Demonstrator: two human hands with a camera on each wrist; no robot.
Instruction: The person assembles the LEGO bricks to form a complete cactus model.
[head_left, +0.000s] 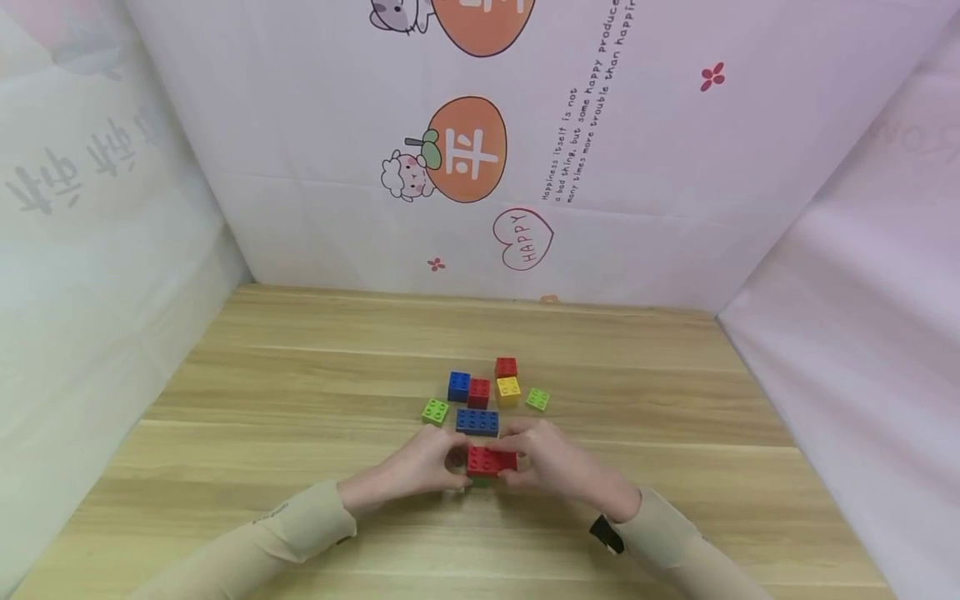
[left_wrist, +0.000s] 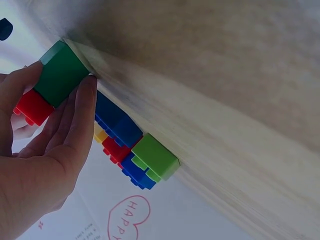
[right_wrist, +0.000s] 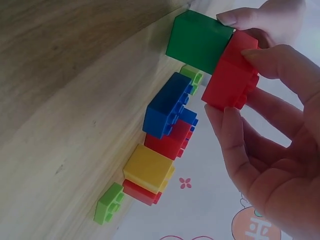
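In front of the person, a long red brick (right_wrist: 231, 70) lies across the top of a green brick (left_wrist: 62, 74), jutting out past it on the right. My left hand (head_left: 431, 458) grips the green brick between thumb and fingers, low by the tabletop. With thumb and fingertips, my right hand (head_left: 555, 465) pinches the overhanging part of the red brick. The right wrist view shows the two bricks touching; whether their studs are fully pressed together I cannot tell. Just beyond the hands lies a long blue brick (head_left: 477, 422).
Behind the blue brick stand a small blue brick (head_left: 459, 386), two small red bricks (head_left: 478, 392) and a yellow brick (head_left: 507, 391). Light green bricks lie at left (head_left: 435, 412) and right (head_left: 537, 399). White printed cloth walls (head_left: 630, 250) border the wooden table (head_left: 300, 375).
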